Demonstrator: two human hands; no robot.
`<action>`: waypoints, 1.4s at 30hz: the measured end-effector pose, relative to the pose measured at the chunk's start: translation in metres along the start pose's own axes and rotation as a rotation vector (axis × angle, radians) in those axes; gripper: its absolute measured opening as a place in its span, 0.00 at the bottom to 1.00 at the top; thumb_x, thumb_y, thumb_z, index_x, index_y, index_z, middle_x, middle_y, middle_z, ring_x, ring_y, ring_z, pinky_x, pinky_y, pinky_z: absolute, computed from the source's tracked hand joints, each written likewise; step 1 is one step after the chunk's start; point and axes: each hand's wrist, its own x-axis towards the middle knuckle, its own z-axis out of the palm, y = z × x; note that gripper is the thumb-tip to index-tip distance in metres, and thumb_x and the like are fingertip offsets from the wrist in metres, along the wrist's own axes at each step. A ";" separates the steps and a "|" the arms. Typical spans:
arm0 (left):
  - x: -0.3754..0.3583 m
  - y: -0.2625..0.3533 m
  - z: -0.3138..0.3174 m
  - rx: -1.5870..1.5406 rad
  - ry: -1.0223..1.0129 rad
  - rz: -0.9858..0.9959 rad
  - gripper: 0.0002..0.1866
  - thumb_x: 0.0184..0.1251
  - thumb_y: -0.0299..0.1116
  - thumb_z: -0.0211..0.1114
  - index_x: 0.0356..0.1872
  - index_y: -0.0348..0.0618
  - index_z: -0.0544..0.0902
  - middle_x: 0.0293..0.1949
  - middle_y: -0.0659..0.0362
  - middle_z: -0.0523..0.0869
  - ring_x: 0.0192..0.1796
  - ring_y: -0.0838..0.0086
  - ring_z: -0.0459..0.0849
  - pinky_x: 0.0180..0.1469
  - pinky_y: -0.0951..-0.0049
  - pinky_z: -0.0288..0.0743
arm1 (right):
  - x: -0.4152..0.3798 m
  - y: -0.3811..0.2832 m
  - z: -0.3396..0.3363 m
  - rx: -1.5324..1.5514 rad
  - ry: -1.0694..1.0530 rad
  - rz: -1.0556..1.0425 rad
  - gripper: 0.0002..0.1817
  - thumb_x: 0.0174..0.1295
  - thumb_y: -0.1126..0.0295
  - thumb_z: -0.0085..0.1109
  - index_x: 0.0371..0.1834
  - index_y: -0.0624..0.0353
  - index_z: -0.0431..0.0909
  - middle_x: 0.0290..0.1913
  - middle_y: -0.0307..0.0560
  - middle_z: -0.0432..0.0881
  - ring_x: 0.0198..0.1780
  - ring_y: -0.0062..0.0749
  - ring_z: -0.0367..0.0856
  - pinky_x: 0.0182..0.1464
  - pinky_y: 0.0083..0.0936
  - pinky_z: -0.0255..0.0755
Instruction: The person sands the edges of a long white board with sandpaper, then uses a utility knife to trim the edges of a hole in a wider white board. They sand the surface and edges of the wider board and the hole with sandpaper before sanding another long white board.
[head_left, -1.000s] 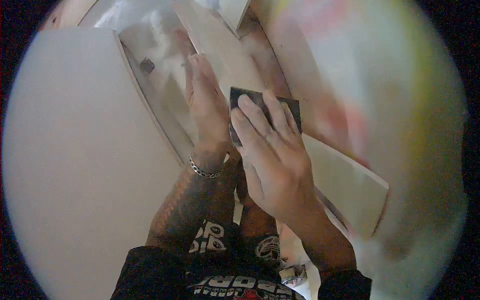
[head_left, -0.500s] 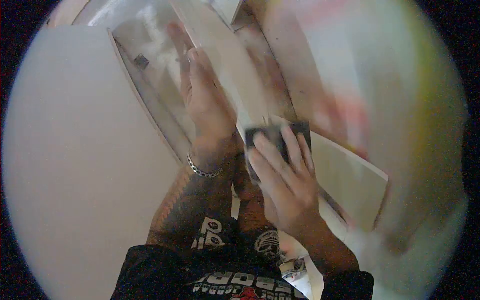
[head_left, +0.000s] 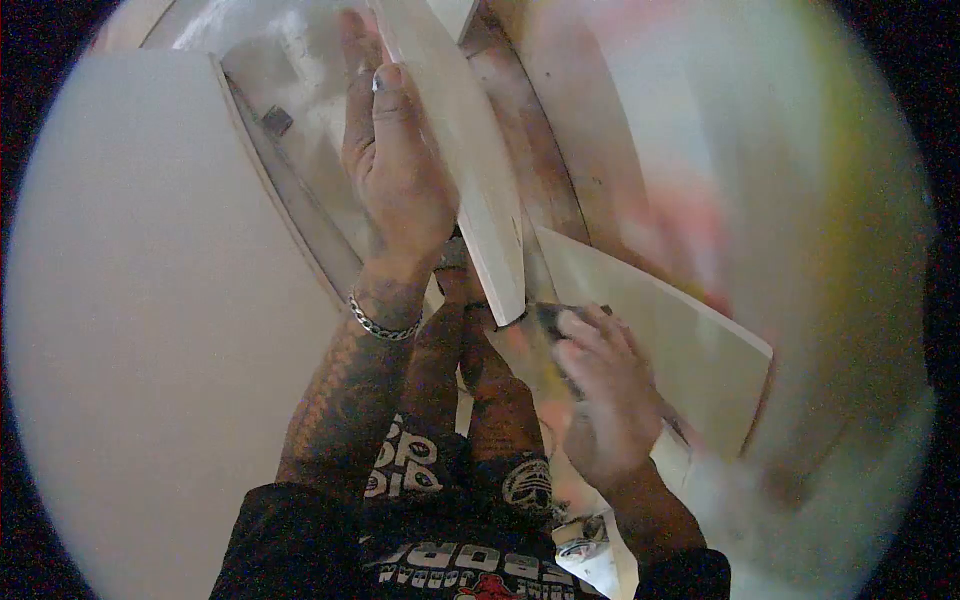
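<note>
A long white board (head_left: 470, 150) stands on edge, slanting from the top of the head view down to its lower end near the middle. My left hand (head_left: 400, 180) lies along its left side, fingers stretched upward and thumb near the edge, steadying it. A chain bracelet is round that wrist. My right hand (head_left: 610, 390), smeared by motion, is shut on a dark flat block (head_left: 560, 325) that looks like a sanding block. It is just right of and below the board's lower end.
A second pale panel (head_left: 670, 330) lies to the right, behind my right hand. At the left is a large white surface (head_left: 150, 300) with a raised edge beside a dusty, greyish area. A small dark square piece (head_left: 277, 121) lies there. My legs are below the board.
My right hand with the dark block has moved down and right, off the board's face. The board's lower end now shows, and my left hand has shifted slightly up and left.
</note>
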 end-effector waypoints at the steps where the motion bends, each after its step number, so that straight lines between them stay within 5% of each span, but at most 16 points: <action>1: -0.003 -0.001 0.005 -0.011 -0.012 0.010 0.30 0.84 0.43 0.46 0.80 0.44 0.56 0.79 0.56 0.59 0.75 0.72 0.62 0.76 0.69 0.55 | -0.008 0.003 0.001 0.004 0.001 -0.002 0.20 0.62 0.71 0.58 0.57 0.63 0.80 0.63 0.58 0.79 0.67 0.53 0.75 0.70 0.52 0.65; 3: -0.051 -0.017 0.067 -0.023 -0.033 0.021 0.30 0.84 0.43 0.46 0.79 0.42 0.56 0.77 0.55 0.62 0.73 0.73 0.64 0.73 0.72 0.58 | -0.063 0.066 -0.014 0.430 0.326 0.377 0.17 0.70 0.67 0.57 0.57 0.62 0.80 0.58 0.58 0.81 0.59 0.45 0.82 0.63 0.39 0.73; 6: -0.153 -0.026 0.166 -0.048 -0.074 0.050 0.30 0.84 0.42 0.46 0.79 0.38 0.57 0.75 0.54 0.67 0.70 0.75 0.68 0.69 0.75 0.62 | -0.154 0.168 -0.070 0.477 0.451 0.691 0.17 0.72 0.66 0.58 0.59 0.62 0.77 0.55 0.53 0.82 0.53 0.36 0.82 0.56 0.31 0.76; 10: -0.171 -0.026 0.177 -0.049 -0.076 0.048 0.30 0.84 0.43 0.45 0.79 0.38 0.56 0.74 0.53 0.68 0.70 0.73 0.68 0.69 0.74 0.62 | -0.137 0.176 -0.089 0.842 0.457 0.545 0.20 0.70 0.67 0.62 0.62 0.60 0.75 0.52 0.45 0.82 0.49 0.31 0.81 0.53 0.30 0.77; 12: -0.170 -0.025 0.173 -0.045 -0.058 0.026 0.31 0.84 0.44 0.45 0.79 0.41 0.55 0.75 0.53 0.66 0.72 0.70 0.66 0.71 0.71 0.60 | -0.131 0.164 -0.092 1.085 0.145 0.516 0.22 0.68 0.67 0.65 0.64 0.57 0.73 0.50 0.41 0.81 0.51 0.27 0.79 0.53 0.27 0.76; 13: -0.169 -0.024 0.170 -0.047 -0.053 0.017 0.31 0.84 0.45 0.44 0.80 0.42 0.55 0.76 0.53 0.65 0.73 0.69 0.65 0.72 0.70 0.59 | -0.129 0.163 -0.082 0.991 0.095 0.486 0.22 0.71 0.68 0.61 0.66 0.61 0.72 0.45 0.40 0.80 0.43 0.19 0.78 0.45 0.18 0.75; 18: -0.165 -0.017 0.154 -0.041 -0.029 -0.037 0.32 0.83 0.48 0.43 0.81 0.47 0.53 0.78 0.53 0.61 0.77 0.63 0.61 0.77 0.63 0.55 | -0.086 0.124 -0.063 1.052 0.084 0.568 0.21 0.69 0.70 0.63 0.63 0.63 0.73 0.42 0.40 0.82 0.40 0.19 0.80 0.41 0.20 0.77; 20: -0.165 -0.017 0.147 -0.318 -0.062 -0.072 0.31 0.84 0.42 0.45 0.80 0.41 0.51 0.74 0.53 0.67 0.70 0.72 0.69 0.71 0.70 0.65 | -0.066 0.121 -0.055 0.982 0.127 0.482 0.19 0.69 0.70 0.64 0.59 0.63 0.74 0.39 0.41 0.83 0.35 0.20 0.82 0.36 0.23 0.79; 24: -0.146 0.001 0.126 -0.249 -0.004 -0.236 0.32 0.84 0.43 0.45 0.81 0.42 0.50 0.73 0.54 0.68 0.67 0.73 0.72 0.69 0.69 0.68 | -0.044 0.103 -0.055 0.946 0.079 0.466 0.18 0.68 0.70 0.64 0.58 0.63 0.74 0.37 0.42 0.83 0.31 0.22 0.81 0.33 0.22 0.78; 27: -0.177 -0.031 0.190 -0.360 0.057 -0.051 0.31 0.84 0.44 0.45 0.80 0.42 0.53 0.63 0.56 0.76 0.58 0.76 0.76 0.62 0.71 0.73 | -0.115 0.171 -0.046 0.919 0.024 0.496 0.17 0.68 0.69 0.64 0.57 0.62 0.74 0.36 0.42 0.83 0.31 0.21 0.81 0.33 0.21 0.78; 29: -0.183 -0.028 0.190 -0.272 0.017 -0.107 0.31 0.83 0.44 0.46 0.80 0.43 0.53 0.54 0.60 0.79 0.50 0.78 0.78 0.56 0.75 0.74 | -0.127 0.180 -0.029 0.779 0.233 0.225 0.17 0.69 0.69 0.64 0.56 0.62 0.73 0.36 0.41 0.83 0.31 0.20 0.81 0.33 0.21 0.77; 32: -0.186 -0.040 0.181 -0.290 -0.079 -0.060 0.32 0.83 0.44 0.46 0.81 0.44 0.51 0.50 0.60 0.81 0.48 0.79 0.78 0.54 0.77 0.74 | -0.090 0.165 -0.044 0.927 0.141 0.465 0.20 0.68 0.67 0.65 0.58 0.62 0.72 0.37 0.40 0.82 0.34 0.20 0.81 0.35 0.21 0.78; 36: -0.193 -0.070 0.173 -0.331 -0.052 -0.186 0.33 0.83 0.46 0.46 0.82 0.47 0.49 0.51 0.59 0.81 0.47 0.79 0.79 0.51 0.75 0.77 | -0.088 0.181 -0.044 0.887 0.180 0.320 0.21 0.68 0.68 0.65 0.60 0.61 0.71 0.37 0.40 0.81 0.34 0.20 0.81 0.35 0.21 0.78; 37: -0.231 -0.043 0.254 -0.277 -0.035 -0.161 0.32 0.83 0.47 0.46 0.81 0.49 0.51 0.51 0.59 0.81 0.46 0.78 0.79 0.50 0.74 0.78 | -0.150 0.232 -0.097 0.900 0.088 0.403 0.21 0.67 0.68 0.65 0.60 0.61 0.72 0.37 0.40 0.81 0.34 0.19 0.81 0.35 0.20 0.78; 42: -0.250 -0.031 0.266 -0.255 0.007 -0.197 0.31 0.83 0.50 0.46 0.81 0.54 0.55 0.51 0.59 0.81 0.46 0.78 0.79 0.47 0.72 0.81 | -0.178 0.228 -0.090 1.142 0.015 0.621 0.21 0.67 0.68 0.65 0.60 0.62 0.72 0.38 0.41 0.81 0.34 0.19 0.81 0.36 0.21 0.78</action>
